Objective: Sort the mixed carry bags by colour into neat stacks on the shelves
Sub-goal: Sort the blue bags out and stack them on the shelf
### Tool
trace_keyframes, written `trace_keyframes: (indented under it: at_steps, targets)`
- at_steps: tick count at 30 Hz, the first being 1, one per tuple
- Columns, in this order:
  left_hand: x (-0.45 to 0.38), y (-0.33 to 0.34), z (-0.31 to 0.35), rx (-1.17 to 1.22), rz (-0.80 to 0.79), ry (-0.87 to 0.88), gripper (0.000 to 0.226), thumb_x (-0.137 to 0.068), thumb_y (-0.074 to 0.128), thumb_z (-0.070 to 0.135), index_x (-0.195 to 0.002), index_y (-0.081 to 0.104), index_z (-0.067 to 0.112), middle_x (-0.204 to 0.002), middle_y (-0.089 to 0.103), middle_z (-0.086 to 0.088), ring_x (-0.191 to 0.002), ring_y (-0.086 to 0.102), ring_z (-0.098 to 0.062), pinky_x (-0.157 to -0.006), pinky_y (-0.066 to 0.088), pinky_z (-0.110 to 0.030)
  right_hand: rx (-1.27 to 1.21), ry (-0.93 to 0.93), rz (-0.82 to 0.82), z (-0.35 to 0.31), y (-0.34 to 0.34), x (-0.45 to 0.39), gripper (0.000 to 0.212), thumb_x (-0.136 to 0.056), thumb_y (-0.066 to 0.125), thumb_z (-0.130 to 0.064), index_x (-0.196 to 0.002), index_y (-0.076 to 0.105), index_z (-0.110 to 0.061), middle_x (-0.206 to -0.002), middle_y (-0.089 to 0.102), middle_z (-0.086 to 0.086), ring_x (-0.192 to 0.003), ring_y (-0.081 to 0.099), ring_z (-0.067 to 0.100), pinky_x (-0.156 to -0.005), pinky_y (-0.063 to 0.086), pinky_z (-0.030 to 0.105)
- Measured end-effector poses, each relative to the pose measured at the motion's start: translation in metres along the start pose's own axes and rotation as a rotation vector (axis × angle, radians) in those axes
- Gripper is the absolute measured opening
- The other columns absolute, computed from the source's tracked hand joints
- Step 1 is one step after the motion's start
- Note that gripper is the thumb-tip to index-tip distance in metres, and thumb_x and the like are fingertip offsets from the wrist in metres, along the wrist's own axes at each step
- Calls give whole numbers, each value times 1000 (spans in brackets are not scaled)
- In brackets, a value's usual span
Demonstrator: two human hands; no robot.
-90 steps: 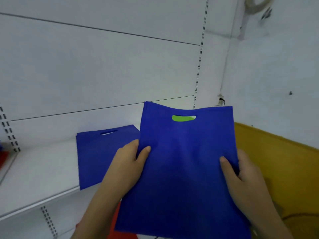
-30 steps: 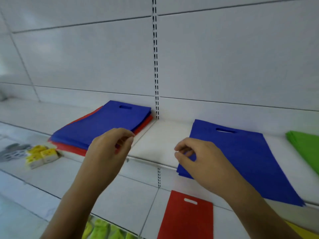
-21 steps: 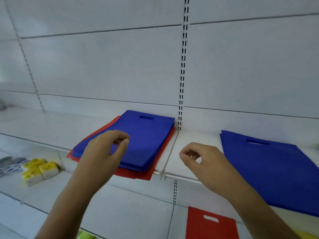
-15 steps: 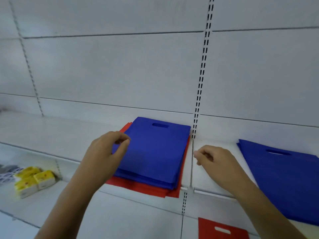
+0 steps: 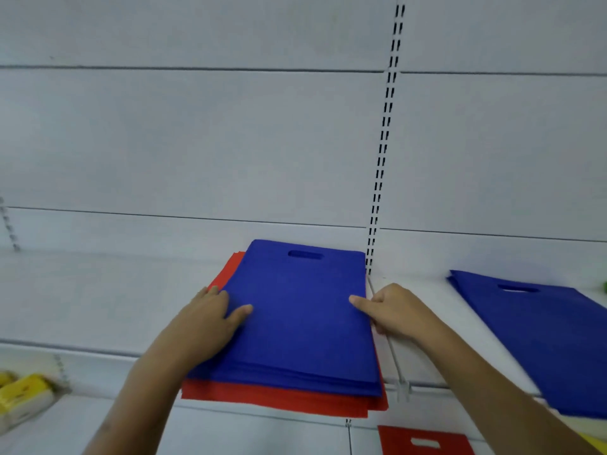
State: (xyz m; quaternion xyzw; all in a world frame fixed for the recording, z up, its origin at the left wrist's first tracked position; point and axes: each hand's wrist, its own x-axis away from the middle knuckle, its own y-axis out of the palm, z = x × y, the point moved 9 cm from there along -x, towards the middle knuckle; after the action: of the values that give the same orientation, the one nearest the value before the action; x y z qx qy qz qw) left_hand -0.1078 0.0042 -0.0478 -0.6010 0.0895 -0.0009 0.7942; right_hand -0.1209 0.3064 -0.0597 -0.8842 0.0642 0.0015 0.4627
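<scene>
A mixed pile lies on the white shelf (image 5: 98, 300): several blue carry bags (image 5: 302, 323) rest on top of red carry bags (image 5: 262, 400). My left hand (image 5: 207, 320) holds the left edge of the blue bags, thumb on top. At the right edge, my right hand (image 5: 391, 310) grips the same bags, its thumb on the top bag and its fingers curled at the side. A separate stack of only blue bags (image 5: 542, 333) lies on the shelf section to the right.
A slotted upright (image 5: 381, 159) divides the two shelf sections. One red bag (image 5: 423, 441) lies on the lower shelf. Yellow packets (image 5: 23, 392) sit on the lower shelf at far left. A green sliver (image 5: 604, 285) shows at the right edge.
Three seconds ago both hands held a blue bag by the right-hand stack. They let it go, moved left with my view, and have closed on the side edges of the mixed pile's blue bags.
</scene>
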Motion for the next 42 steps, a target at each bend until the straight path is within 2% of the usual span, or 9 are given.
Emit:
trace_keyframes:
  at_steps: [3, 9, 15, 18, 22, 27, 31, 37, 42]
  targets:
    - [2, 0, -3, 21, 15, 24, 39, -98, 33, 49, -73, 41, 20, -85, 46, 4, -83, 43, -15, -78, 33, -30, -95, 3, -34, 1, 5, 0, 52, -86, 61, -52, -49, 50, -16, -46, 57, -2, -42, 47, 10, -59, 43, 27]
    - [6, 4, 5, -77, 120, 95, 39, -99, 26, 47, -78, 43, 19, -94, 54, -1, -101, 47, -20, -100, 33, -37, -195, -14, -3, 4, 2, 3, 46, -89, 64, -37, -53, 48, -14, -45, 53, -5, -39, 43, 6, -50, 36, 22]
    - [9, 5, 18, -23, 152, 157, 41, -98, 27, 49, -75, 44, 19, -85, 50, 3, -96, 48, -17, -99, 35, -36, 14, -36, 148, 10, -15, 2, 46, -85, 66, -43, -63, 61, -3, -58, 66, 4, -58, 63, 21, -63, 53, 36]
    - [9, 2, 25, 51, 168, 182, 45, -98, 31, 49, -79, 50, 14, -81, 52, 2, -84, 49, -15, -83, 36, -30, 97, -32, 225, 12, -27, 2, 41, -83, 67, -44, -64, 63, -8, -59, 65, 5, -62, 65, 25, -64, 55, 39]
    - [3, -3, 22, 139, 168, 165, 47, -95, 36, 52, -91, 60, 11, -85, 62, 0, -82, 56, -16, -74, 40, -30, -329, 81, 36, 21, -13, 2, 35, -88, 65, -36, -65, 56, -11, -55, 58, 1, -51, 51, 17, -52, 42, 28]
    - [-15, -7, 18, 177, 103, 155, 38, -95, 43, 48, -96, 62, 15, -92, 64, 2, -85, 57, -15, -78, 47, -32, -515, 144, -182, 16, 5, 6, 29, -91, 64, -34, -95, 70, -6, -88, 76, 8, -73, 66, 21, -66, 48, 28]
    - [-39, -5, 4, 152, 43, 97, 42, -93, 49, 47, -71, 45, 11, -69, 47, -2, -67, 44, -19, -59, 33, -30, -503, -55, -82, 2, -12, 6, 13, -95, 60, -23, -100, 71, -19, -92, 76, -7, -82, 73, 12, -73, 57, 29]
    - [-56, 1, 4, 294, -101, 78, 44, -87, 53, 57, -101, 65, 18, -96, 63, 4, -87, 59, -11, -82, 48, -30, -593, -83, 76, 17, -30, 23, 13, -95, 59, -24, -103, 69, -24, -97, 74, -10, -84, 72, 9, -71, 58, 28]
    - [-55, 3, 28, 657, -64, 19, 35, -81, 67, 49, -95, 54, 20, -94, 59, 2, -84, 57, -14, -73, 49, -30, -664, -57, 84, 21, -26, 36, 14, -97, 55, -27, -106, 66, -27, -98, 74, -12, -85, 72, 9, -69, 57, 26]
